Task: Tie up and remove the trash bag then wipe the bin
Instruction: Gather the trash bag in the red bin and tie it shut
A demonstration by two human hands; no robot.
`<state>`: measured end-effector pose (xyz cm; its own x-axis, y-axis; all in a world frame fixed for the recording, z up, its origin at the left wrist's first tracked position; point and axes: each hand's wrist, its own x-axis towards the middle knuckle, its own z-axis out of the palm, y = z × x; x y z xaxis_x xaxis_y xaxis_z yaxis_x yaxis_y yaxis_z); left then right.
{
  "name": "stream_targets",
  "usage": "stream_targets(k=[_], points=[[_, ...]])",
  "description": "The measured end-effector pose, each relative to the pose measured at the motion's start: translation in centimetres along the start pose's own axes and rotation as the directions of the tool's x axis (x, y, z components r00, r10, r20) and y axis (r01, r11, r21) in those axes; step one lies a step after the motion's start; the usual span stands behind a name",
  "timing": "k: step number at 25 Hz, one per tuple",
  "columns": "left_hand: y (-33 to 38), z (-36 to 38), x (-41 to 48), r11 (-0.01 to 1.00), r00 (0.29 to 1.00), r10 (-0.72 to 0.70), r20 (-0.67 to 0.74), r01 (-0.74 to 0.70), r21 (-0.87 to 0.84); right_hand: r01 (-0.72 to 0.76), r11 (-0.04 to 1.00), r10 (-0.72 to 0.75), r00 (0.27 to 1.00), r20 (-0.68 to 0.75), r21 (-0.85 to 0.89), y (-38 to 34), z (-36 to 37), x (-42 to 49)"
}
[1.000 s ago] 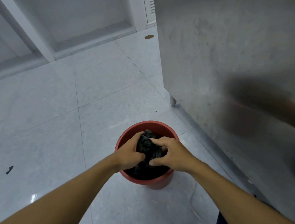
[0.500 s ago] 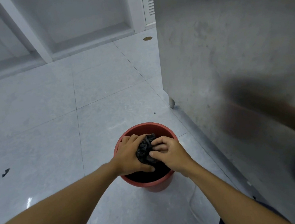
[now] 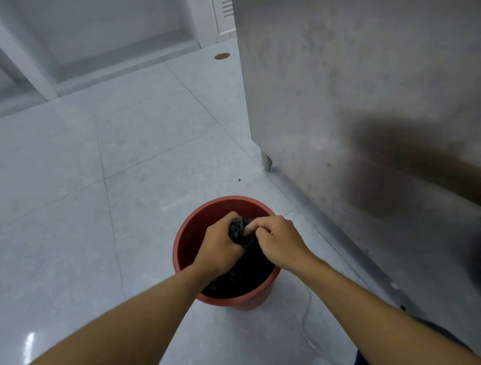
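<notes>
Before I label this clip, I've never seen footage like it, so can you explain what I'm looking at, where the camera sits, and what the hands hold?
There is no machine here, just a person working with bare hands. The single picture comes from a camera worn on the head, looking forward and down, so both forearms reach in from the bottom edge. On the pale grey tiled floor stands a round red plastic bin, beside a tall brushed-metal cabinet on short legs. Inside the bin sits a black plastic trash bag. The left hand and right hand both have a closed grip on the bag's gathered top, bunched between them above the bin. Whether a knot is finished cannot be seen.
</notes>
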<state>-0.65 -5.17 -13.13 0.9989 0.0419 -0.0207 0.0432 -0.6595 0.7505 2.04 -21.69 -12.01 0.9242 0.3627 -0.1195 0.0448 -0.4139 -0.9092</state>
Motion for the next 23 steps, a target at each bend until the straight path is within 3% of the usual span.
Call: stream_targets(k=[7, 12, 17, 20, 23], points=[[-0.3, -0.1, 0.0, 0.998, 0.998, -0.061, 0.002, 0.061, -0.017, 0.021, 0.991, -0.04, 0.989, -0.145, -0.133, 0.5, -0.3, 0.1], [-0.1, -0.3, 0.5, 0.998, 0.995, -0.057, 0.086, 0.058, -0.009, 0.097, 0.937, -0.125, 0.99, -0.062, -0.336, 0.9, -0.3, 0.4], [0.3, -0.3, 0.9, 0.996, 0.992, -0.088, 0.092, 0.09, -0.013, 0.198, 0.785, -0.225, 0.974, 0.027, -0.587, 0.7, 0.3, 2.4], [0.2, -0.4, 0.8, 0.99, 0.989, -0.14, 0.041, 0.139, 0.017, 0.131, 0.757, -0.136, 0.99, 0.042, -0.64, 1.0, 0.3, 3.4], [-0.1, -0.4, 0.6, 0.979, 0.978, -0.205, 0.04, 0.205, -0.011, -0.009, 0.828, -0.03, 0.998, -0.061, -0.56, 3.1, -1.0, 3.3]])
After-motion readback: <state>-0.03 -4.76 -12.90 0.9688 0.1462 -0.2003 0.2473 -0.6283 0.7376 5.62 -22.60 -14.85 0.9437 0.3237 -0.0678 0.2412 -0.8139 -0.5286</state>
